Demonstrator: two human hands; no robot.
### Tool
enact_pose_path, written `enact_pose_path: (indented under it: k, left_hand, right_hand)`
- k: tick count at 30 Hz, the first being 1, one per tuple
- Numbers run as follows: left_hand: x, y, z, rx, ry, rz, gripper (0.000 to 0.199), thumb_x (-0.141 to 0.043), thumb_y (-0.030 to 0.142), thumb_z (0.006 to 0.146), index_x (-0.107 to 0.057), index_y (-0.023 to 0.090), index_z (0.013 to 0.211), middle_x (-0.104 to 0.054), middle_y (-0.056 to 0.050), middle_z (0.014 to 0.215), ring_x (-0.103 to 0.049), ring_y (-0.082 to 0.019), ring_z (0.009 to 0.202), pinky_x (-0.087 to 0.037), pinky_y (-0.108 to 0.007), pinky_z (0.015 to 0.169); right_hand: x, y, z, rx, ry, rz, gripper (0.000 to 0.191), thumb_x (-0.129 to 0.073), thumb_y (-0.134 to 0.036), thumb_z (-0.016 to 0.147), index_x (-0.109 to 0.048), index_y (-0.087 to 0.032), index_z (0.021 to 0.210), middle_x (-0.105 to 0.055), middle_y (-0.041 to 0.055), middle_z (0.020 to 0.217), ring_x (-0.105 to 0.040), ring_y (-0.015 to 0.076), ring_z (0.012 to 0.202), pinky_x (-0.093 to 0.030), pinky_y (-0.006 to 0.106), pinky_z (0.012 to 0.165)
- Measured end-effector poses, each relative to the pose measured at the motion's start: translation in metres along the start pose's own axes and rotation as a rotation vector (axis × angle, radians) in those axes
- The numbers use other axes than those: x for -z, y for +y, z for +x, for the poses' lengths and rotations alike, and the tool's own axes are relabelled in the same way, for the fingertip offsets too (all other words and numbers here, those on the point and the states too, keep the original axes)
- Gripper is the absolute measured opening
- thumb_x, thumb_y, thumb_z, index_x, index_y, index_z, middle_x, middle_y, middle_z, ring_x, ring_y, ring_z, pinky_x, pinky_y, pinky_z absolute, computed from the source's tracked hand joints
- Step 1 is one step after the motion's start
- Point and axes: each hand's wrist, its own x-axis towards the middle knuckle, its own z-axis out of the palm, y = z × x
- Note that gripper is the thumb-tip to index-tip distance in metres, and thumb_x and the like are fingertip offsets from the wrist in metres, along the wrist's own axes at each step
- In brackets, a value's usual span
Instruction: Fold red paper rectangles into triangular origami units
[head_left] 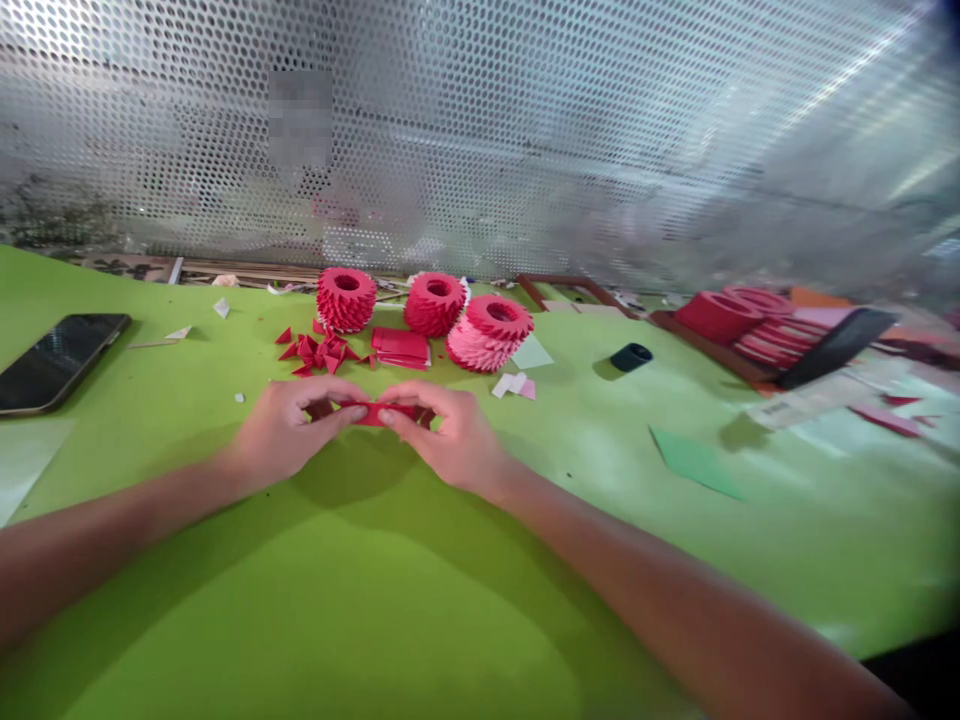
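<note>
1. Apparently, the strip point(371, 413) was held from both sides so that it stayed straight and steady, its middle bare between the two thumbs; whether it touched the tabletop point(337, 610) below could not be told.
2. The red slips point(401, 347) lay just beyond the fingers, probably there for a short reach, loosely stacked.
3. The triangles point(319, 352) sat in a heap beyond the left hand's point(285, 430) fingers, beside the slips, seemingly kept together as one lot.
4. Two red rings point(346, 303) and a pink ring point(487, 340) stood farther beyond the fingers, likely set back to leave both hands room.
5. The phone point(60, 360) lay well to the left of the fingers and the green sheet point(694, 463) well to the right, perhaps out of the way.
6. The left fingers were closed in a pinch on the strip's left part, thumb on the near side.
7. The right hand's point(457, 430) fingers pinched its right part likewise, the farther fingertips partly hidden; only a narrow gap separated the thumbs.
</note>
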Motion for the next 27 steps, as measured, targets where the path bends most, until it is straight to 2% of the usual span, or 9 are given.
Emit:
enact_pose_path:
  k: [11, 18, 22, 27]
  left_hand:
    - [-0.0002, 0.0005, 0.0004, 0.019, 0.034, 0.031, 0.021, -0.064, 0.036, 0.087, -0.079, 0.024, 0.095, -0.079, -0.002, 0.090, -0.066, -0.016, 0.069, -0.050, -0.025, 0.062]
    - [0.0008, 0.0012, 0.0005, 0.059, 0.031, 0.032, 0.025, -0.064, 0.043, 0.087, -0.079, 0.024, 0.094, -0.079, -0.003, 0.092, -0.066, -0.017, 0.065, -0.049, -0.026, 0.056]
    - [0.0009, 0.0014, 0.0003, 0.065, 0.035, 0.033, 0.027, -0.065, 0.043, 0.086, -0.078, 0.023, 0.099, -0.079, -0.004, 0.093, -0.068, -0.018, 0.069, -0.051, -0.027, 0.059]
    - [0.0016, 0.0008, -0.0001, 0.064, 0.006, 0.054, 0.027, -0.062, 0.043, 0.088, -0.079, 0.025, 0.099, -0.079, -0.003, 0.088, -0.063, -0.015, 0.058, -0.045, -0.024, 0.049]
  right_hand:
    - [-0.0014, 0.0044, 0.0008, -0.027, 0.033, 0.001, 0.020, -0.064, -0.033, 0.091, -0.074, -0.018, 0.101, -0.076, 0.0046, 0.087, -0.065, 0.0129, 0.060, -0.051, 0.025, 0.056]
    - [-0.0015, 0.0008, 0.0015, -0.061, 0.008, 0.082, 0.018, -0.063, -0.030, 0.091, -0.073, -0.018, 0.100, -0.076, 0.0049, 0.089, -0.068, 0.0141, 0.066, -0.054, 0.026, 0.063]
    - [-0.0015, 0.0004, 0.0013, -0.070, 0.003, 0.088, 0.017, -0.062, -0.030, 0.091, -0.073, -0.018, 0.099, -0.076, 0.0052, 0.090, -0.068, 0.0149, 0.067, -0.055, 0.027, 0.062]
    - [-0.0014, 0.0015, 0.0012, -0.069, 0.008, 0.079, 0.018, -0.062, -0.030, 0.091, -0.073, -0.018, 0.100, -0.076, 0.0057, 0.091, -0.069, 0.0145, 0.066, -0.055, 0.027, 0.062]
